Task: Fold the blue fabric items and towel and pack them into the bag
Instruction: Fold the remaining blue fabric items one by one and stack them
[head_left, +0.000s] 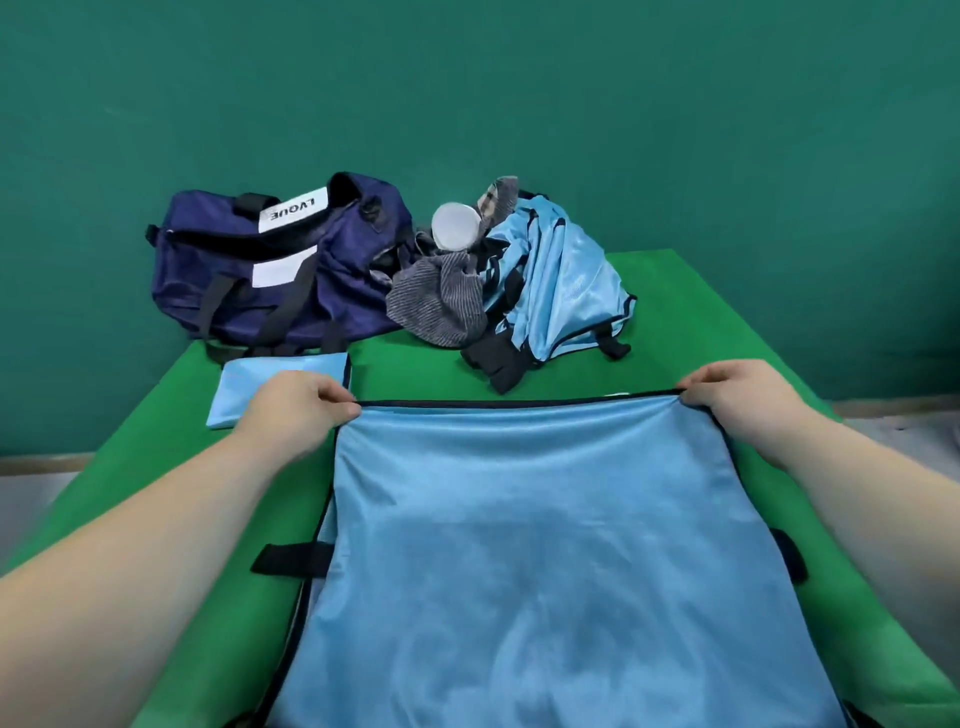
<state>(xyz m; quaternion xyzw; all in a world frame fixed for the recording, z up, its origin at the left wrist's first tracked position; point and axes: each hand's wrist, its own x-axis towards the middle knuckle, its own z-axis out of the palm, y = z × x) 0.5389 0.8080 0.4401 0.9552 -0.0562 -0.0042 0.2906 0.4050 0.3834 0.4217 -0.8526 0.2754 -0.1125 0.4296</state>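
A large light-blue fabric item (540, 545) with black trim and black side straps lies spread on the green table (691, 332) in front of me. My left hand (298, 410) pinches its far left corner. My right hand (737, 397) pinches its far right corner. A small folded blue fabric piece (244, 382) lies left of my left hand. Behind it the navy duffel bag (270, 265) sits at the far left edge. A grey striped towel (441, 301) and a heap of blue fabric items (561, 280) lie at the far middle.
A white round lid or cup (456, 226) rests on top of the towel heap. A teal wall rises behind the table. The table's right and left edges drop to a grey floor.
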